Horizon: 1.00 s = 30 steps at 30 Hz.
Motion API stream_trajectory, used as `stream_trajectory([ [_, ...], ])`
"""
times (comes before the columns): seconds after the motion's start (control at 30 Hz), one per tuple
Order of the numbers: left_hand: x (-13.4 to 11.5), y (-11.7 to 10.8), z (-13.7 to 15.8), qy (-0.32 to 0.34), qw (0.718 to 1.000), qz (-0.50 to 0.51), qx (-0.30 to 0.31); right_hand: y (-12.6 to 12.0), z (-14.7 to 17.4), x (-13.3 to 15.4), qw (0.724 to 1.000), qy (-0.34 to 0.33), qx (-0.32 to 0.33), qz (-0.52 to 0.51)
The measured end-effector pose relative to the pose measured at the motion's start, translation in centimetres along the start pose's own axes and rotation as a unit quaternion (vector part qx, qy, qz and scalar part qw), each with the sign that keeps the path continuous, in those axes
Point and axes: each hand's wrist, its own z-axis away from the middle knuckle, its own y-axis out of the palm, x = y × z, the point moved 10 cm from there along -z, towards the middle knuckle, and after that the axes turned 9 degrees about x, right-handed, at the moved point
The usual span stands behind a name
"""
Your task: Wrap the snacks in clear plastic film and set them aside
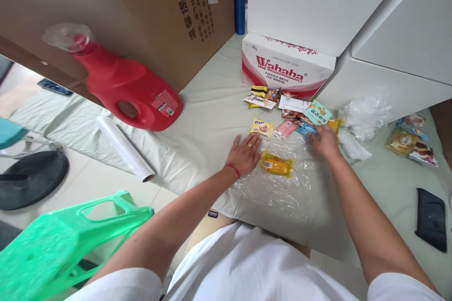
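Observation:
My left hand (246,154) lies flat, fingers spread, at the left edge of a clear plastic sheet (275,194). Beside its fingers a yellow snack packet (277,164) rests on the plastic, and a pale yellow cookie packet (262,127) sits just beyond the fingertips. Over at the pile of packets, my right hand (325,141) has its fingers closed on the edge of a blue snack packet (304,128); the fingertips are partly hidden. Around it are a pink packet (285,128), a green card-like packet (318,113) and a white packet (294,104).
A Wahaha carton (282,68) stands behind the packets against white cabinets (318,0). Crumpled clear plastic (367,115), more snacks (404,141) and a black pouch (431,218) lie to the right. Leftward are a red jug (130,89), a white roll (123,148) and a green stool (70,244).

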Motion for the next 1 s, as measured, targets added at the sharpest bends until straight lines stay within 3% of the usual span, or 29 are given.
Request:
stream_trajectory([
  [0.1,0.0,-0.1,0.0,-0.001,1.0,0.001,0.003,-3.2,2.0,-1.2,0.995,0.02,-0.061,-0.074],
  [0.17,-0.1,-0.1,0.0,0.0,1.0,0.0,0.005,-4.5,3.8,-1.2,0.979,0.037,-0.074,-0.189],
  [0.23,-0.1,-0.1,0.0,0.0,1.0,0.0,0.006,-3.4,5.4,0.7,0.95,0.031,-0.005,-0.312],
  [0.33,-0.1,-0.1,0.0,-0.003,1.0,0.0,0.005,1.1,8.1,6.3,0.909,-0.015,0.182,-0.375],
  [0.37,-0.1,-0.1,0.0,-0.003,1.0,0.0,0.004,2.5,8.9,7.9,0.903,-0.034,0.223,-0.366],
  [0.43,-0.1,-0.1,0.0,-0.002,1.0,-0.001,0.001,4.4,9.7,10.0,0.919,-0.075,0.242,-0.301],
  [0.53,-0.1,-0.1,0.1,-0.002,1.0,-0.001,0.0,4.6,9.7,11.2,0.969,-0.126,0.161,-0.137],
  [0.6,-0.1,-0.1,0.1,0.0,1.0,0.001,0.0,4.0,9.7,11.5,0.98,-0.149,0.107,-0.079],
  [0.67,-0.2,-0.1,0.1,0.002,1.0,0.001,-0.001,3.7,9.9,12.1,0.977,-0.179,0.091,-0.076],
  [0.87,-0.2,-0.2,0.2,-0.001,1.0,0.003,-0.005,6.0,10.8,12.9,0.967,-0.188,0.157,-0.075],
  [1.0,-0.3,-0.3,0.1,0.004,1.0,0.006,-0.001,6.2,11.5,14.1,0.956,-0.235,0.162,-0.062],
])
